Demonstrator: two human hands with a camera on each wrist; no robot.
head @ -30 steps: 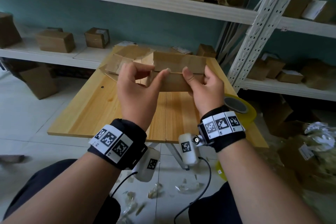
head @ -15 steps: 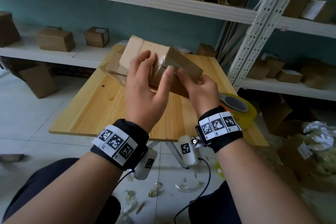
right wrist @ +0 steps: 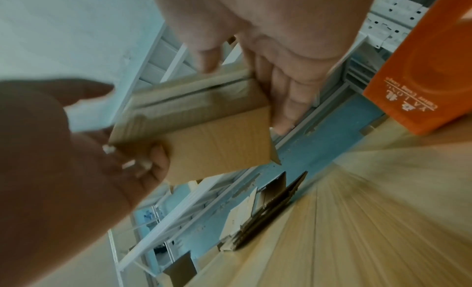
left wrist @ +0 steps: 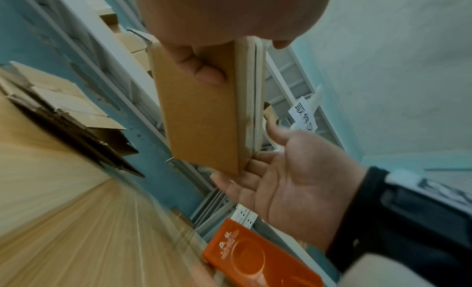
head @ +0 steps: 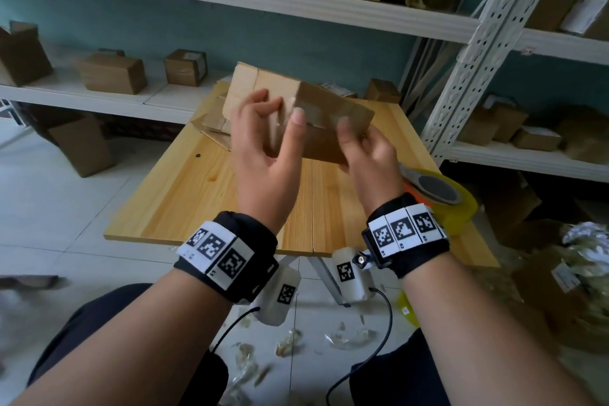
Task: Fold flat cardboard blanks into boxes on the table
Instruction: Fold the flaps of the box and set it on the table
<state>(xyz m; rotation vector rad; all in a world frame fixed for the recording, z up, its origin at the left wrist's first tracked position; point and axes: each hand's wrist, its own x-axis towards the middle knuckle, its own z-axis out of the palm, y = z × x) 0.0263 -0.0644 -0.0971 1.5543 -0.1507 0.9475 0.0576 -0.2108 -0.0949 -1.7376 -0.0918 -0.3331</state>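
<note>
A folded brown cardboard box (head: 324, 115) is held in the air above the wooden table (head: 197, 201), tilted with its far end up and to the left. My left hand (head: 278, 112) grips its near left part, thumb on one face and curled fingers on the other. My right hand (head: 359, 148) holds the lower right end, thumb on top and fingers underneath. In the left wrist view the box (left wrist: 201, 113) shows a side face and a closed flap seam. A stack of flat cardboard blanks (head: 214, 125) lies at the table's far left.
A yellow tape roll (head: 438, 191) with an orange part (left wrist: 255, 257) sits at the table's right edge by my right wrist. White shelves with cardboard boxes (head: 112, 74) stand behind and to the right. Scraps litter the floor (head: 290, 346).
The box lay level with its long side toward me; it has been turned and tilted up to the left. My left hand has rotated and shifted its grip.
</note>
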